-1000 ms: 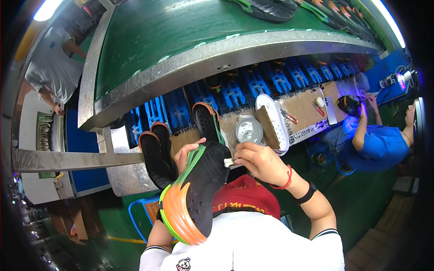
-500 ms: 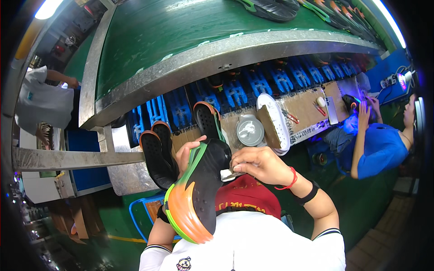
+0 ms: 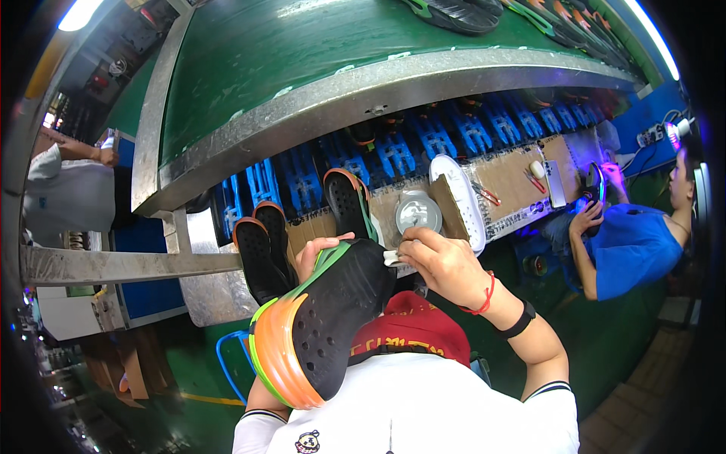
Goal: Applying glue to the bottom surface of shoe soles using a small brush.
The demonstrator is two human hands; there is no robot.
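Note:
A black clog (image 3: pixel 333 321) with an orange and green rim hangs tilted in front of my chest. My left hand (image 3: pixel 308 261) is closed on its green edge, with most of the fingers hidden behind the shoe. Between the fingertips of my right hand (image 3: pixel 448 271) is a small folded white cloth (image 3: pixel 391 258), close to the black heel end of the clog; whether it touches cannot be told. Just beyond that hand sits a round grey tin (image 3: pixel 418 210) with a whitish top.
Black clogs (image 3: pixel 261 265) stand on the bench at the left, another clog (image 3: pixel 346 198) behind mine. A white tray (image 3: pixel 475 219) holds cardboard, beside red-handled pliers (image 3: pixel 488 195). A metal-edged green conveyor (image 3: pixel 302 68) runs above blue racks. A co-worker in blue (image 3: pixel 635 242) sits at right.
The clog has turned and swung slightly left, showing more of its holed top. My right hand has risen a little with the cloth, moving along the heel end.

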